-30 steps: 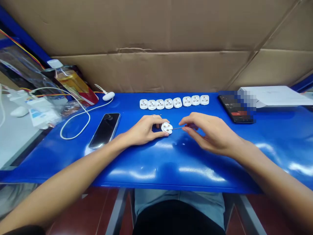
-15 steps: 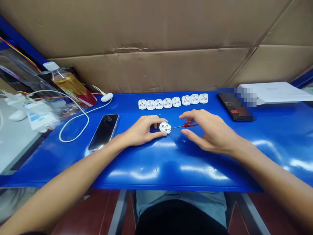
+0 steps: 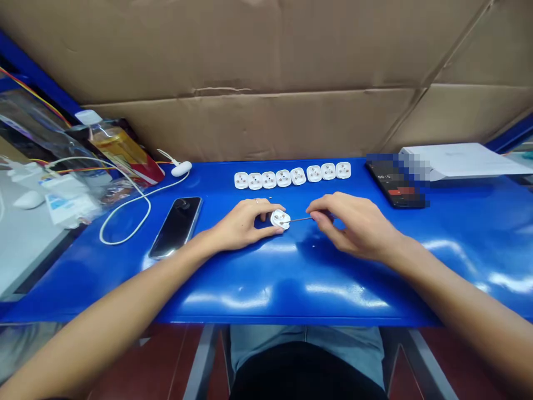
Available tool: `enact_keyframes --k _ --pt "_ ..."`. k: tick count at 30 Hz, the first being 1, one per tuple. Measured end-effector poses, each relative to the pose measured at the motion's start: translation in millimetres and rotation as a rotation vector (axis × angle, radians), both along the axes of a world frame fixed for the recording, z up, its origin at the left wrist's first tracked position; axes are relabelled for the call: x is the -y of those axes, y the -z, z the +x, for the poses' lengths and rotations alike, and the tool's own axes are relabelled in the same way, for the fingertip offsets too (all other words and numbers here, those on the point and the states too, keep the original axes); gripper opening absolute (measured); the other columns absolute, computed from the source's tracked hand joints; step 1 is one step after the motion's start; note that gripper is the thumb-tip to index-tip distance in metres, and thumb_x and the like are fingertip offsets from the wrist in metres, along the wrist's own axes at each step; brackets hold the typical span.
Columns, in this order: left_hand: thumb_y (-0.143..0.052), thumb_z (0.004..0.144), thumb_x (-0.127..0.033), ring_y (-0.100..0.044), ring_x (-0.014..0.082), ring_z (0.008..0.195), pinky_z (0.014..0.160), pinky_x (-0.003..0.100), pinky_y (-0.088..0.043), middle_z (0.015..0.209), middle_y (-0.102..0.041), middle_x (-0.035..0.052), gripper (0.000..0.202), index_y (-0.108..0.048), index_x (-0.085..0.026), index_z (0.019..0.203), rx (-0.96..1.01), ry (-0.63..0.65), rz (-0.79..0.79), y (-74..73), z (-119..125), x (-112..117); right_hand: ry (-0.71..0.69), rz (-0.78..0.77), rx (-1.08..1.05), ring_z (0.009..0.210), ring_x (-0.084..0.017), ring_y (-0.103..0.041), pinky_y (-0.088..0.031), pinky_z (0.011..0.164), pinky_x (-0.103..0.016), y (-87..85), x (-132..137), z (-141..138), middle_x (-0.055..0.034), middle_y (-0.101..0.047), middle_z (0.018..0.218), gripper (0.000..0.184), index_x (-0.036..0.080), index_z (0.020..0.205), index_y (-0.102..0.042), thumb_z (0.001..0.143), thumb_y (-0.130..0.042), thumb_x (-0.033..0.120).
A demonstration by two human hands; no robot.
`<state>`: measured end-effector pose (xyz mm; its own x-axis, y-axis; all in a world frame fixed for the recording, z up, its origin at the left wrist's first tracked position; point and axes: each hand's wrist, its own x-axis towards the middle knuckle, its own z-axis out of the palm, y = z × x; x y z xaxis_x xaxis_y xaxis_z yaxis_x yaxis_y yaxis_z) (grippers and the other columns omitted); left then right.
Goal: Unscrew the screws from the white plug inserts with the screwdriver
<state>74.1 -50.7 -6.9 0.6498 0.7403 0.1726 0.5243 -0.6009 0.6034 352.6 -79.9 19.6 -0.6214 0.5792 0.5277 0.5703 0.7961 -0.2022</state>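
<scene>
The white plug (image 3: 280, 219) is round and flat and made of hard plastic. It looks light and stiff, so it will not bend. It sits near the middle of the bench (image 3: 316, 289), and it could slide about on the shiny top. The best place to hold it is by the edge, so that its face stays free.

The left hand (image 3: 244, 225) holds it that way. Its fingers curve over the plug's side and press it down. The right hand (image 3: 353, 225) pinches a thin screwdriver (image 3: 297, 220) between thumb and fingers, and the metal tip reaches the plug's face. The shaft is stiff, but the small tip could skid, so the handle is the part to grip. The fingers hide most of it.

Behind the hands, eight more plugs (image 3: 291, 177) lie in a row. To the left are a black phone (image 3: 175, 228) and a curled white cable (image 3: 125, 214). To the right is a dark phone (image 3: 395, 186), partly blurred.
</scene>
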Motion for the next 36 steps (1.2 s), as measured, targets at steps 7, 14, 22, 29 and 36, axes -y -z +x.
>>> enact_keyframes --k 7,14,22,29,36 --pt "-0.073 0.098 -0.053 -0.063 0.0188 0.084 0.079 0.031 -0.046 0.092 -0.068 0.0027 0.048 -0.073 -0.02 0.132 0.002 0.003 -0.01 -1.6 0.3 0.8 -0.04 0.014 -0.028 0.08 -0.023 -0.069 -0.054 0.07 -0.036 -1.0 1.6 -2.5 -0.0083 -0.074 0.098 0.015 0.021 0.114 -0.06 0.1 -0.057 0.021" --pt "-0.072 0.099 -0.053 -0.065 0.0195 0.086 0.081 0.031 -0.046 0.097 -0.071 0.0039 0.045 -0.073 -0.021 0.131 0.003 0.02 -0.002 -0.8 0.1 0.9 -0.092 0.029 -0.068 0.083 -0.022 -0.071 -0.056 0.074 -0.035 -0.2 1.8 -2.7 -0.0079 -0.074 0.098 0.021 0.021 0.117 -0.058 0.097 -0.055 0.015" --pt "-0.072 0.098 -0.054 -0.065 0.0201 0.087 0.081 0.032 -0.046 0.099 -0.072 0.0045 0.051 -0.071 -0.021 0.136 -0.01 0.015 0.009 0.6 -0.8 0.8 -0.006 0.011 -0.047 0.073 -0.02 -0.071 -0.054 0.067 -0.032 0.6 2.3 -0.2 -0.0037 -0.075 0.09 0.013 0.024 0.111 -0.059 0.1 -0.055 0.019" --pt "-0.072 0.099 -0.053 -0.068 0.0219 0.095 0.089 0.033 -0.047 0.108 -0.075 0.0059 0.049 -0.071 -0.021 0.135 -0.02 0.023 0.028 0.8 -0.3 1.6 0.024 -0.005 -0.057 0.067 -0.017 -0.07 -0.054 0.062 -0.029 0.5 1.2 1.0 -0.0012 -0.074 0.085 0.011 0.022 0.111 -0.059 0.1 -0.06 0.022" --pt "-0.071 0.1 -0.052 -0.067 0.0201 0.091 0.084 0.031 -0.045 0.107 -0.075 0.005 0.046 -0.072 -0.021 0.133 -0.019 0.052 0.053 0.1 -1.1 2.1 -0.111 0.044 -0.071 0.085 -0.021 -0.072 -0.058 0.074 -0.032 -0.8 1.4 0.4 -0.0077 -0.072 0.095 0.018 0.019 0.11 -0.061 0.092 -0.061 0.013"
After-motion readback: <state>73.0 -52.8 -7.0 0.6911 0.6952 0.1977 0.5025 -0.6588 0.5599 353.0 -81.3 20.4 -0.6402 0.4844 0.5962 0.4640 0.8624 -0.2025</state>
